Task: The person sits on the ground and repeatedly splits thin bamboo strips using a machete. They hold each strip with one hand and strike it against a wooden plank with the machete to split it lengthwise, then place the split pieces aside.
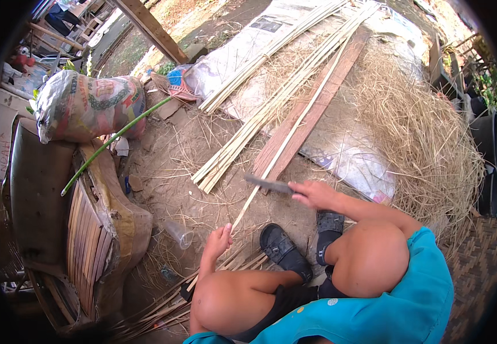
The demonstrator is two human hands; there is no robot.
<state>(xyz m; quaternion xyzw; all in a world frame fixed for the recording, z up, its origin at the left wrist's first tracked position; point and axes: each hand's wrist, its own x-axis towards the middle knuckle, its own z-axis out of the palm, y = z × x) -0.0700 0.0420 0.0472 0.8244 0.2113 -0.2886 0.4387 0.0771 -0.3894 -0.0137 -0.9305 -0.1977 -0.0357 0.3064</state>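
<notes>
at far left stands a worn padded seat (pixel 36 200) with a dark cushion, and wooden slats (pixel 85 246) stacked beside it. a bulging sack (pixel 91 106) rests above, with a green stalk (pixel 114 137) slanting in front of it. a clear plastic cup (pixel 179 232) lies on the dirt floor. near it the left hand (pixel 220 239) has its grip pinching the lower end of a long pale strip (pixel 248 200), which runs up and rightward along a reddish-brown plank (pixel 299 135). left of the plank lie two bundles of similar strips, one short (pixel 254 69) and one longer (pixel 248 135). a dark knife (pixel 268 184) crosses the strip near the plank's lower end; whether its edge touches cannot be told. the right hand (pixel 312 195) has its grip closed around the knife's handle end, just above two sandalled feet (pixel 283 246). further right, tangled straw-coloured shavings (pixel 420 123) heap over a pale sheet (pixel 369 169), with black containers (pixel 486 137) and a woven mat (pixel 483 258) at the edge.
</notes>
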